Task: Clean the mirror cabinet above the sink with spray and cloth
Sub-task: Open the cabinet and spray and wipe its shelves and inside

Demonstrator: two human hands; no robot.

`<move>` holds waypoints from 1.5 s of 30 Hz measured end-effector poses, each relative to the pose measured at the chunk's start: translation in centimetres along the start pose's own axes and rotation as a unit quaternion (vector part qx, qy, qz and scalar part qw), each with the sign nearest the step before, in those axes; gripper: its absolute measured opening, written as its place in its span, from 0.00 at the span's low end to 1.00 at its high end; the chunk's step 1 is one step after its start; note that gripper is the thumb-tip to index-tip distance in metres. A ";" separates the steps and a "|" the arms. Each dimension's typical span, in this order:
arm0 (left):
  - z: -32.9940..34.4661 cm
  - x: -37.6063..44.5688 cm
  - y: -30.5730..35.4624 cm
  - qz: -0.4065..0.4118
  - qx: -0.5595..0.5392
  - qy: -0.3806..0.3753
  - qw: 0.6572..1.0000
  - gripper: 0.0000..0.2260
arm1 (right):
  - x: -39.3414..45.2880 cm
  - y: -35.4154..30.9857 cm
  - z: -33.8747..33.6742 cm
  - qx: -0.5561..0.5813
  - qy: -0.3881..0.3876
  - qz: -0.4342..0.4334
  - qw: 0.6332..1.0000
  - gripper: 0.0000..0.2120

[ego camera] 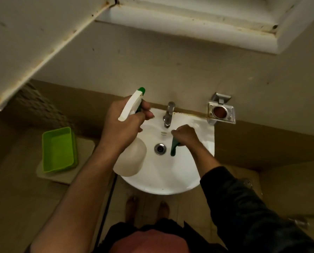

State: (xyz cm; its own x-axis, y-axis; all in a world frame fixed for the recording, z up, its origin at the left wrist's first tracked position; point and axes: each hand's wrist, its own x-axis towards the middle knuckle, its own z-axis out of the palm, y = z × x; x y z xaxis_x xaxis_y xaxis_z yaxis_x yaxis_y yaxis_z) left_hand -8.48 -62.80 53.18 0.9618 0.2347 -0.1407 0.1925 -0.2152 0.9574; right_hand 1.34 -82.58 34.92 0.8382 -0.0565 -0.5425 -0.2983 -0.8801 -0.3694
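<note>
My left hand [122, 123] grips a white spray bottle [131, 157] by its neck, fingers round the green trigger, its green-tipped nozzle pointing up towards the wall. My right hand [186, 135] holds a dark green cloth [174, 148] that hangs down over the white sink [163, 183]. Both hands are above the basin, on either side of the metal tap [169, 114]. The white cabinet [198, 21] hangs on the wall above, seen from below, and its open door [39, 41] swings out at the upper left. The mirror face is not visible.
A green plastic tray [58, 149] rests on a pale mat on the floor left of the sink. A metal soap holder [221, 112] is fixed to the wall at the right. The drain [160, 148] sits mid-basin. My bare feet stand below the sink.
</note>
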 end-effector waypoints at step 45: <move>-1.2 1.6 -2.9 0.000 0.027 0.017 0.999 0.12 | 5.6 0.5 8.6 0.760 0.010 0.157 0.630 0.19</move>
State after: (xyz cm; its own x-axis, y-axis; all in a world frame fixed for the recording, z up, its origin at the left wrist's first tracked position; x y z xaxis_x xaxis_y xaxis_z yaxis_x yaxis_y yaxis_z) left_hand -7.70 -60.68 50.45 0.9549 0.2666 -0.1310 0.2034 -0.2654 0.9424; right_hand 1.93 -79.23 25.20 0.6304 -0.1339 -0.7646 -0.5309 0.6442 -0.5505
